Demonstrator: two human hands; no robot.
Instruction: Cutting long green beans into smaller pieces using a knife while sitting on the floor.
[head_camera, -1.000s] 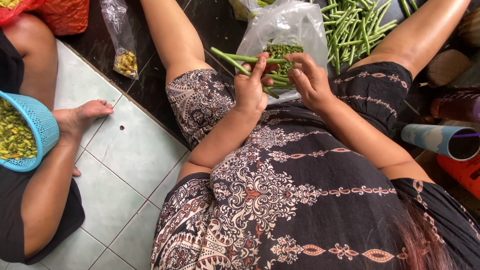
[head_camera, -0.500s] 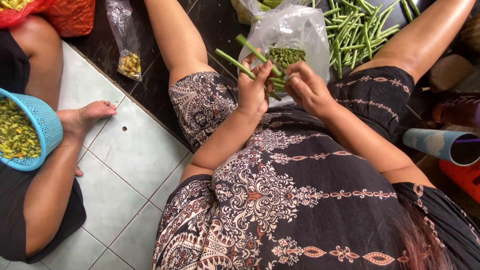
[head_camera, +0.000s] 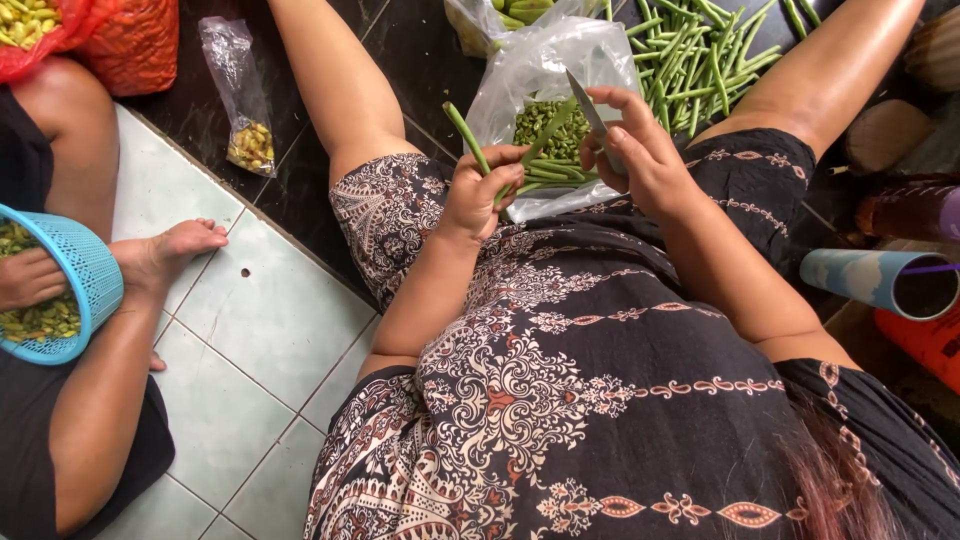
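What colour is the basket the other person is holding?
The basket is light blue, a mesh-like plastic one, seen at the left of the head view.

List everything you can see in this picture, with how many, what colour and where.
Long green beans: a loose pile, green, on the dark floor at top right.
Clear plastic bag of cut green pieces: one, between the person's knees.
Bunch of long green beans: several, in the left hand.
Small knife: one, grey blade, in the right hand.
Small clear bag of yellow bits: one, top left.
Red mesh sack: one, top left corner.
Blue plastic basket: one, on a neighbour's lap, left edge.
Pale blue tube: one, right edge.
Left hand: grips the beans.
Right hand: holds the knife.
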